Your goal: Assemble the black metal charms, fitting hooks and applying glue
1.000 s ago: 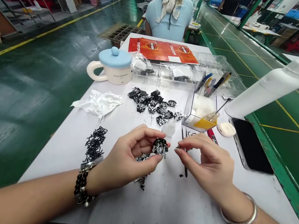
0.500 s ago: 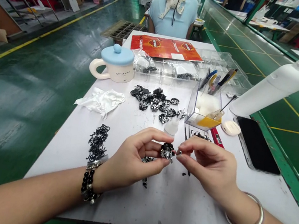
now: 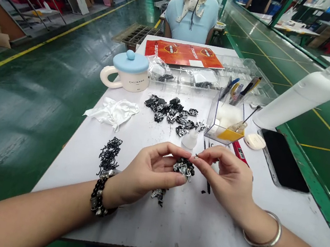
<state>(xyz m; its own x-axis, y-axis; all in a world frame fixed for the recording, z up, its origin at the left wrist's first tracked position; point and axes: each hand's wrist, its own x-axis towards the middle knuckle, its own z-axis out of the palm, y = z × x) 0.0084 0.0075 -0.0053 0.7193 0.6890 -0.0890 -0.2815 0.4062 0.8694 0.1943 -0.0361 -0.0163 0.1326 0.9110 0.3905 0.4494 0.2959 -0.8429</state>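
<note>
Between the thumb and fingers of my left hand (image 3: pixel 147 171) is a small black-and-chrome engine-like model part (image 3: pixel 183 167). My right hand (image 3: pixel 227 178) pinches a tiny dark piece (image 3: pixel 196 156) close to the part's upper right; whether the two touch I cannot tell. Another black-and-silver part (image 3: pixel 158 195) lies below my left hand, partly covered by it. A pile of similar assembled parts (image 3: pixel 171 114) sits farther back. To the left lies a heap of thin curved black pieces (image 3: pixel 109 155). A small translucent bottle (image 3: pixel 190 139) stands just beyond my fingertips.
A lidded mug (image 3: pixel 131 71) and white cloth (image 3: pixel 112 112) are at left. A clear pen box (image 3: pixel 226 123), white bottle (image 3: pixel 305 98), earbud case (image 3: pixel 254 141) and phone (image 3: pixel 284 160) stand or lie at right. Behind are compartment trays (image 3: pixel 249 72) and a red printed sheet (image 3: pixel 184 54). A person (image 3: pixel 192 14) sits ahead.
My right hand has moved slightly left and up, bringing its tiny piece nearer the engine-like part. My left hand has turned that part a little.
</note>
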